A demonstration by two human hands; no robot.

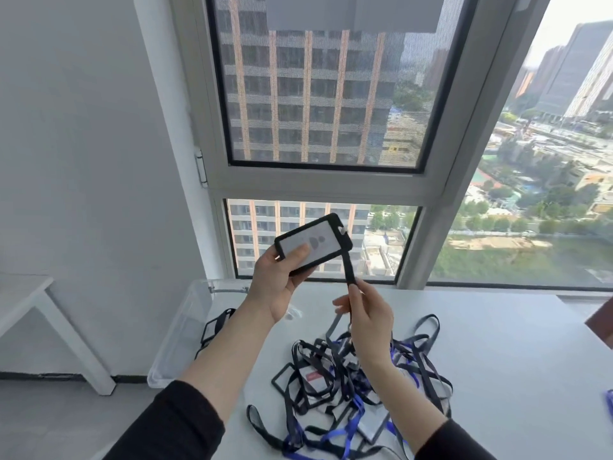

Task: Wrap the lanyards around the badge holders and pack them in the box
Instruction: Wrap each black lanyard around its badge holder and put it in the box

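Two hands up over the table. Left hand grips a black holder by its left end, thumb pressed on the clear face, fingers curled behind. The holder is raised, tilted, above the far-left part of the table. Its lanyard runs down taut from the right end. Right hand pinches the lanyard between thumb and forefinger, other fingers loosely curled. A tangled pile of black and blue lanyards and holders lies near centre. Clear box at the table's left edge, second holder inside.
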